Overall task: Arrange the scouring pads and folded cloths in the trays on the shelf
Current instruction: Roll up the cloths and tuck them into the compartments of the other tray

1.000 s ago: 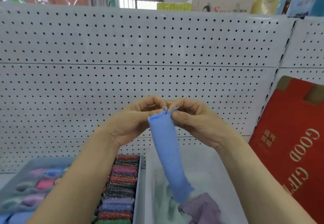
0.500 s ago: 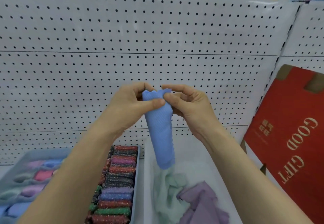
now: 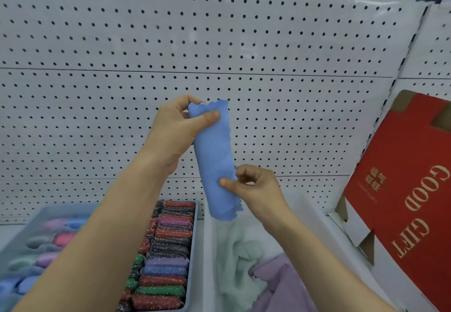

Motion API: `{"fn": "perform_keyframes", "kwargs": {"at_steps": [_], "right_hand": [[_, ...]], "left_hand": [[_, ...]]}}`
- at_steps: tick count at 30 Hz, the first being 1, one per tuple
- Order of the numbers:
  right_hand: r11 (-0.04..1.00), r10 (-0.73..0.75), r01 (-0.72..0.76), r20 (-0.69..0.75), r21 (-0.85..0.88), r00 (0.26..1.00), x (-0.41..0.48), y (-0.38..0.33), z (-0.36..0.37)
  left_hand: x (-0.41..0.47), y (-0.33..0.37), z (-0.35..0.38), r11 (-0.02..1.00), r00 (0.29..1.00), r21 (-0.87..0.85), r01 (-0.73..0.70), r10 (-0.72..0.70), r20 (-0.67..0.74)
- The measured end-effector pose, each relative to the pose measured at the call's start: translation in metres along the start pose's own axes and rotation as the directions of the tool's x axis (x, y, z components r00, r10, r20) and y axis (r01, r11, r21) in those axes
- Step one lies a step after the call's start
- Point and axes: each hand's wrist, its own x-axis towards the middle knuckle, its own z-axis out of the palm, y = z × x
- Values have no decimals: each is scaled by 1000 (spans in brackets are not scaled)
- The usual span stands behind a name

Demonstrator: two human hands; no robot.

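Note:
A blue ribbed cloth (image 3: 213,150), folded into a long strip, hangs upright in front of the pegboard. My left hand (image 3: 177,129) grips its top end, thumb across the front. My right hand (image 3: 253,187) pinches the strip's lower right edge between thumb and curled fingers. Below, a grey tray (image 3: 192,216) holds rows of glittery scouring pads (image 3: 168,250) in red, green, purple and black. Rolled pastel cloths (image 3: 46,248) fill the tray's left part, partly hidden by my left forearm. A white tray (image 3: 310,211) on the right holds a loose mint cloth (image 3: 240,260) and a loose lilac cloth (image 3: 283,280).
A white pegboard (image 3: 195,48) backs the shelf. A red gift box (image 3: 405,189) printed "GOOD GIFT" leans at the right, close to the white tray. Packaged goods stand along the top of the pegboard.
My right hand left the cloth's top and slid down to pinch its lower edge. My left hand keeps the top. The strip has lifted clear of the white tray.

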Motion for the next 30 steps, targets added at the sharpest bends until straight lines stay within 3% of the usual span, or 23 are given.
{"fn": "perform_keyframes", "kwargs": {"at_steps": [2, 6, 9, 19, 21, 25, 27, 30], "right_hand": [[1000, -9, 9, -17, 22, 1000, 5, 0, -2], [993, -63, 48, 137, 106, 989, 6, -4, 1], [978, -66, 38, 130, 203, 989, 3, -6, 1], [977, 6, -37, 145, 210, 989, 1, -8, 1], [976, 68, -110, 222, 185, 973, 2, -10, -2], [965, 116, -213, 477, 154, 871, 0, -22, -9], [962, 74, -197, 511, 191, 856, -3, -28, -11], [978, -74, -26, 461, 208, 884, -3, -36, -15]], "left_hand": [[0, 3, -1, 1000, 1000, -14, 17, -17, 15], [1, 11, -1, 999, 999, -31, 23, -22, 42], [2, 15, -3, 998, 999, -53, 23, -21, 43], [11, 3, -19, 998, 999, -48, 51, -51, -3], [13, 0, -20, 998, 998, -32, 57, -57, -3], [16, -8, -24, 994, 994, -3, 107, -107, 30], [17, -13, -25, 990, 989, 15, 140, -140, 46], [16, -25, -28, 973, 972, 10, 230, -230, 57]]}}
